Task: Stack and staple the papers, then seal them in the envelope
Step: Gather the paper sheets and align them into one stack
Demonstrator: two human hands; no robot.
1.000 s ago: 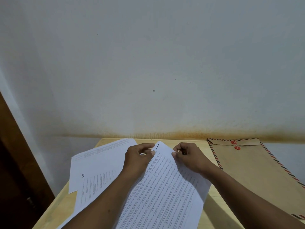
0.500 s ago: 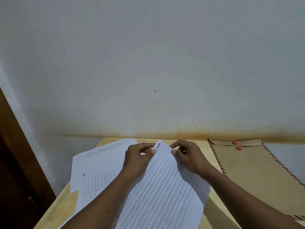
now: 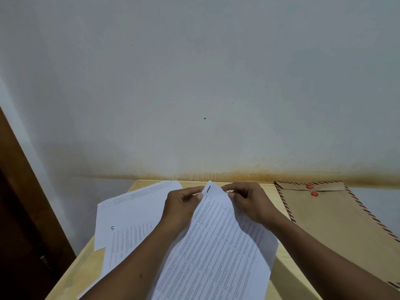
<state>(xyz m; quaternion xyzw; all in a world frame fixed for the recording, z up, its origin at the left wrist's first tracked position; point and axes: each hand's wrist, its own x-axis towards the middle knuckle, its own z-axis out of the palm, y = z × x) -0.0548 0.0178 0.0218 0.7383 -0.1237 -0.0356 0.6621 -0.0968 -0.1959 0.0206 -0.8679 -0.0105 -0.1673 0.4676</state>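
A printed white sheet marked "1" (image 3: pixel 218 239) is held at its far corner between my two hands, tilted up off the table. My left hand (image 3: pixel 181 204) pinches the corner from the left and my right hand (image 3: pixel 249 202) pinches it from the right. Under my left arm lie other printed sheets (image 3: pixel 129 211), one marked "5", fanned out loosely on the wooden table (image 3: pixel 71 276). A brown envelope (image 3: pixel 337 219) with striped edges and two red string buttons lies flat at the right. No stapler is in view.
The table stands against a pale wall (image 3: pixel 194 83) with a brown stain along its base. A dark wooden door or panel (image 3: pixel 19 213) rises at the left. The table's left edge drops off beside the papers.
My right hand's fingers have shifted slightly on the corner of sheet "1". Otherwise the hands and papers stay nearly in place.
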